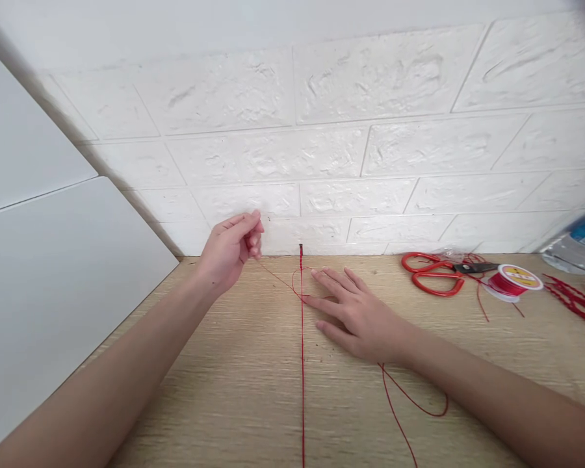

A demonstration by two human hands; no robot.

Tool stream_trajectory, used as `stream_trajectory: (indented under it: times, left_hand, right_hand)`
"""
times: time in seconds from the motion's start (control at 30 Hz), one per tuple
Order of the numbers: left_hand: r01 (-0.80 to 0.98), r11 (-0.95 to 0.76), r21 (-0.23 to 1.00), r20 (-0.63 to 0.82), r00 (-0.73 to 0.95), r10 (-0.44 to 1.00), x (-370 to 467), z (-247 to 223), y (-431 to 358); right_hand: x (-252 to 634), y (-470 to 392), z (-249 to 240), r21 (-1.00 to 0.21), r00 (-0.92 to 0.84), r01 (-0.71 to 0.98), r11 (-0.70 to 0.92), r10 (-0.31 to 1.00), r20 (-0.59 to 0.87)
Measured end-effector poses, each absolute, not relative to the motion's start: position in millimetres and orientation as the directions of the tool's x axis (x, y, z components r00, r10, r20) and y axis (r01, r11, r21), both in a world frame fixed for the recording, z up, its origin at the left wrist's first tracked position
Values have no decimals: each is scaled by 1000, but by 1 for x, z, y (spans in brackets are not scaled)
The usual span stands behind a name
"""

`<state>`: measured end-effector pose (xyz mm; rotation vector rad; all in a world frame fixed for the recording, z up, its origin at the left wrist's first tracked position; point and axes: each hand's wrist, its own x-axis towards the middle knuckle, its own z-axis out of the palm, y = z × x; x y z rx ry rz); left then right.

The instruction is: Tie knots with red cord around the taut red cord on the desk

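A red cord (302, 364) runs straight down the wooden table from a short knotted length (301, 259), which hangs on a small dark peg at the foot of the wall. My left hand (236, 244) is raised left of the peg, fingers pinched on a thin red cord that slants to the middle. There the cord makes a small loop around the straight one. My right hand (353, 309) lies palm down with fingers spread, fingertips at the loop's right side. More cord (402, 403) curves out from under my right wrist.
At the right lie orange-handled scissors (436, 276), a spool of red thread (513, 283) and several braided red cords (575, 302). A clear plastic bottle with a blue label (582, 237) rests by the white brick-pattern wall (331, 153). White panels (68, 279) stand at the left.
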<state>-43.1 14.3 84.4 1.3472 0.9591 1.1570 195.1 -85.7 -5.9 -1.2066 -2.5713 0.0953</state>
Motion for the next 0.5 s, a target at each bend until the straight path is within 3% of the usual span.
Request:
stream_trajectory:
  times: [0.07, 0.13, 0.27, 0.33, 0.4, 0.5]
  left_hand:
    - [126, -209, 970, 191, 142, 971, -47, 88, 15]
    - [397, -282, 873, 244, 146, 959, -51, 90, 15]
    - [822, -354, 445, 134, 330, 934, -65, 88, 18]
    - [921, -334, 200, 55, 330, 942, -72, 84, 21]
    - [959, -280, 30, 16, 280, 960, -77, 81, 23]
    - [964, -257, -61, 152, 264, 953, -74, 82, 21]
  right_hand:
    - [195, -86, -6, -190, -600, 745, 639, 767, 228]
    - [195, -86, -6, -188, -597, 749, 635, 771, 222]
    - [195, -86, -7, -177, -596, 756, 630, 774, 212]
    - [195, -86, -7, -176, -597, 755, 631, 774, 212]
    - [195, -86, -7, -182, -598, 753, 633, 772, 214]
    - [195, -86, -6, -191, -596, 751, 632, 774, 213]
